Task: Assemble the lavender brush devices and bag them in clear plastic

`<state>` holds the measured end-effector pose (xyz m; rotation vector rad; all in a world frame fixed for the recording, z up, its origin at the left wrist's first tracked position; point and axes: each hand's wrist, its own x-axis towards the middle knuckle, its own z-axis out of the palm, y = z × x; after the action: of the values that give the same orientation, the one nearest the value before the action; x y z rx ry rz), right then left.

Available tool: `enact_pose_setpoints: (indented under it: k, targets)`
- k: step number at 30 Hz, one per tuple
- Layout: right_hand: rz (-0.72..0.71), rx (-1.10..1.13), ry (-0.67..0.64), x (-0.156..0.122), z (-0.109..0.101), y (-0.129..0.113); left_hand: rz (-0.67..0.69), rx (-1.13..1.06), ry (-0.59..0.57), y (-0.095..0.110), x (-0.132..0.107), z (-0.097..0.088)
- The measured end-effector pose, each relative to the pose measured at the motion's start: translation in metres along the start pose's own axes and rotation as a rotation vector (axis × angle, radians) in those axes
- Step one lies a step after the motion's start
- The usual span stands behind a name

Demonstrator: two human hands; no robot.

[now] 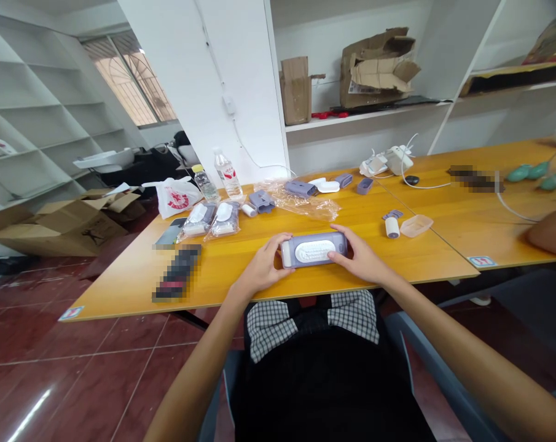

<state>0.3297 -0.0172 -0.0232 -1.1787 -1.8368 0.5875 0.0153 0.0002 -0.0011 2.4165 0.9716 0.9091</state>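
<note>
A grey-purple oblong case (322, 248) with a white oval panel on its upper face lies lengthwise between my hands, at the table's near edge. My left hand (269, 264) grips its pale, clear-looking left end, thumb below and fingers above. My right hand (355, 255) holds the other end, the thumb on the right side of the white panel. To the right stand a white roll (392, 228), a few small grey-purple pieces (392, 214) and a clear shallow tray (416, 226). Beyond the case are a grey-purple shell (262, 201) and a small white cylinder (249, 210).
Two bagged units (225, 219) lie left of centre, before two bottles (228, 177) and a white plastic bag (179, 196). Crumpled clear film (305, 205) and more grey-purple parts (300, 188) lie at the back. Another person's arm (552, 233) rests at the right.
</note>
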Motion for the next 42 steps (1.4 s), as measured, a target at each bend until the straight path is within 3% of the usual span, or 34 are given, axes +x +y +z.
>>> enact_pose_setpoints:
  k: [7,13,22,29,32,36,42]
  targets:
    - [0.018,0.142,0.029,0.003,0.006,0.001,0.027,0.046,-0.015,0.001,0.0,-0.001]
    - [-0.036,0.028,0.053,0.002,0.006,-0.002,0.031,0.046,-0.106,0.009,0.001,-0.005]
    - [-0.098,-0.093,-0.038,-0.003,0.004,-0.004,-0.004,0.07,-0.134,0.004,0.002,-0.004]
    - [-0.022,-0.158,0.017,-0.002,0.006,-0.007,0.076,0.216,-0.064,-0.002,0.006,-0.005]
    - [0.042,-0.23,0.036,-0.001,0.008,-0.006,0.147,0.257,0.002,-0.004,0.022,-0.013]
    - [0.06,-0.287,0.017,-0.001,0.009,-0.008,0.187,0.253,0.042,-0.004,0.067,-0.018]
    - [0.037,-0.307,-0.002,-0.002,0.007,-0.011,0.134,0.387,-0.081,-0.018,0.149,0.007]
